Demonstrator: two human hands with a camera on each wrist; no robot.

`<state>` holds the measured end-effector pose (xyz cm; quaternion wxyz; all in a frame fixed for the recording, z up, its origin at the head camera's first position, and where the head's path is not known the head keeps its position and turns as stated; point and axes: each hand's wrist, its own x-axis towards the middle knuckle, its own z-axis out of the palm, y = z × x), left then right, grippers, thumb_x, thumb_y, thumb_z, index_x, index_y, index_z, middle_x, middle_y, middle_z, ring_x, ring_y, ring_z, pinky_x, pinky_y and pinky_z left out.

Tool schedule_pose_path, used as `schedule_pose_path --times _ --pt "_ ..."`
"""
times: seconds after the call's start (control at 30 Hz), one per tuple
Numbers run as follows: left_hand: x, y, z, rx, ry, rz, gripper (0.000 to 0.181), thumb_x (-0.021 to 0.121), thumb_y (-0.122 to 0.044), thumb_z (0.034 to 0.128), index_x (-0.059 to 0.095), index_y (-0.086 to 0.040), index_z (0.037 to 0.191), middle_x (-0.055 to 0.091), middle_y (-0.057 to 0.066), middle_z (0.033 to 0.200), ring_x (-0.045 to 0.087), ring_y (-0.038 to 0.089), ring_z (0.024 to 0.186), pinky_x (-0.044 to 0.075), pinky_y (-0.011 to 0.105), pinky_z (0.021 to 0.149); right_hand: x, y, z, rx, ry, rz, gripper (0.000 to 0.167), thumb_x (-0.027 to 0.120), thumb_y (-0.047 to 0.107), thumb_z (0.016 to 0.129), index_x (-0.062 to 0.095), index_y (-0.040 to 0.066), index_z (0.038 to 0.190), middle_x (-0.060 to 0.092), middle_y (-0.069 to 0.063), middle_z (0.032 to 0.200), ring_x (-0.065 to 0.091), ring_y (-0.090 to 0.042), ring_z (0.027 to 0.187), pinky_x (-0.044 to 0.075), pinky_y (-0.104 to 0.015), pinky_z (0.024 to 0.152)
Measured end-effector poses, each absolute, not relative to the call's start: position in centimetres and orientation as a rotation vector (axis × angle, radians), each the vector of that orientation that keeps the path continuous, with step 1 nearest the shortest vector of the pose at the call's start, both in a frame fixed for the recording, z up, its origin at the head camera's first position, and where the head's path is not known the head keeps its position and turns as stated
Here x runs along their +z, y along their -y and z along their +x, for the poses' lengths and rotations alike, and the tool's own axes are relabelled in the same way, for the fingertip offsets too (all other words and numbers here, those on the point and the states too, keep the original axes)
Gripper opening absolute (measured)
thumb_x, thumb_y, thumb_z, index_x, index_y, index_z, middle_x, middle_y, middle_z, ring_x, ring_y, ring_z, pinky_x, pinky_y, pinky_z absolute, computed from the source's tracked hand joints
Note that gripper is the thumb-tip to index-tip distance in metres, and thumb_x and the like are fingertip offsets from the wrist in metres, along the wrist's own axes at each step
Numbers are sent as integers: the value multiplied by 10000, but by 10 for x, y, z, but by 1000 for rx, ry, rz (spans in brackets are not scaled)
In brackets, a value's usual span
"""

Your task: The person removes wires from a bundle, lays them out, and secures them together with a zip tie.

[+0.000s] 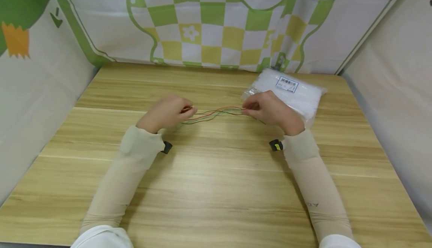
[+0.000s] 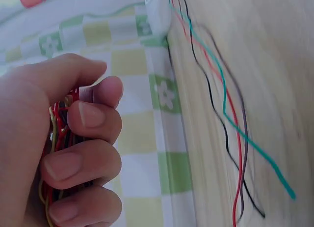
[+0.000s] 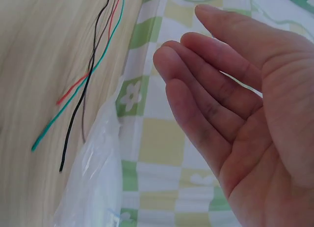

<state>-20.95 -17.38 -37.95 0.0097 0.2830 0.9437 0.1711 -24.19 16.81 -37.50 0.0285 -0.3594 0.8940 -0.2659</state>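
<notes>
My left hand (image 1: 167, 112) holds a bunched-up bundle of thin wires (image 2: 58, 120), red, yellow and dark, its fingers curled round it. Loose wires (image 1: 221, 111) stretch across the wooden table between the two hands. Among them the left wrist view shows a teal wire (image 2: 223, 84), a red wire (image 2: 239, 143) and a black wire (image 2: 210, 87). My right hand (image 1: 270, 110) hovers by the right part of these wires. In the right wrist view its thumb and bent fingers stand apart with nothing between them, and the wires' ends lie beyond, on the table.
A clear plastic bag of white items (image 1: 303, 96), with a barcode label, lies at the back right, just behind my right hand. Printed green-and-white cloth (image 1: 212, 34) hangs along the table's far edge. White cloth walls flank both sides.
</notes>
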Motion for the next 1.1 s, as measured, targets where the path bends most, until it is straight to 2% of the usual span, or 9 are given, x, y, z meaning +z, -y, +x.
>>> schedule_pose_path --times 0.27,0.4,0.7,0.93,1.1 --pt "-383 156 -203 572 -2932 955 413 511 -126 1031 391 -191 641 314 -68 579 284 89 536 270 264 584 -369 -152 -231 -827 -2735 -1237 111 789 172 968 811 71 1007 812 -51 941 762 -160 840 622 -362 781" --pt "-384 149 -200 601 -2906 998 419 520 -99 1014 376 -197 632 296 -73 581 260 84 539 264 258 585 -367 -146 -226 -800 -2741 -1305 103 795 171 962 813 78 1002 812 -45 937 760 -154 827 628 -360 774" --pt "-384 131 -194 650 -2836 1113 385 511 -88 1013 440 -178 645 354 -76 589 318 67 529 298 247 584 -364 -129 -212 -733 -2742 -1491 103 771 180 985 810 88 1008 800 -27 950 738 -114 802 617 -300 729" --pt "-383 121 -187 683 -2753 1192 353 499 -58 1005 440 -164 673 326 -83 601 276 56 544 269 231 588 -367 -117 -202 -746 -2710 -1694 81 761 156 989 808 90 993 791 -25 949 707 -112 795 590 -284 717" --pt "-385 116 -183 709 -2718 1199 315 517 -70 1015 525 -148 710 356 -89 605 299 41 537 281 214 571 -369 -112 -198 -777 -2688 -1774 65 760 115 983 814 91 1009 791 -27 956 715 -113 819 592 -278 741"
